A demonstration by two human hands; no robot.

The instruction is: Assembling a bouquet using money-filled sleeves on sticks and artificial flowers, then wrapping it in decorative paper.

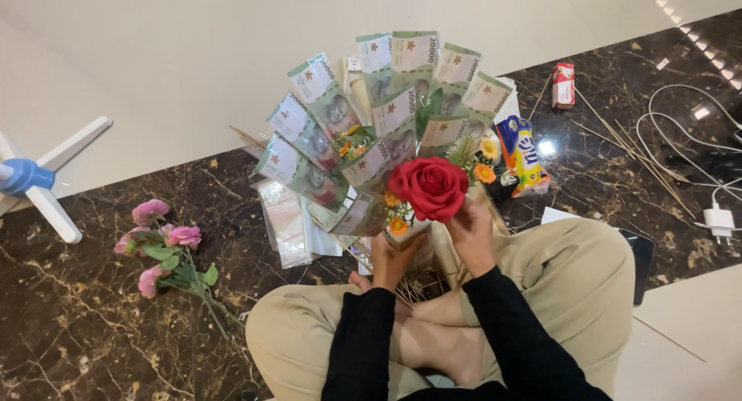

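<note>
The person sits cross-legged on a dark marbled floor (93,324), holding a bouquet of folded green banknotes (371,115) upright above the lap. The left hand (393,258) is closed around the base of the bouquet, directly below the red rose (430,187). The right hand (471,235) is curled with its fingers at the rose's lower right edge, touching the stem area just beneath the bloom; whether it pinches the stem cannot be told. The rose sits at the front of the bouquet, above both hands and between them. Small orange and yellow flowers (485,161) stand just right of the rose. A pink flower spray (166,250) lies on the floor, well apart to the left. Thin wooden sticks (626,146) lie to the right.
</note>
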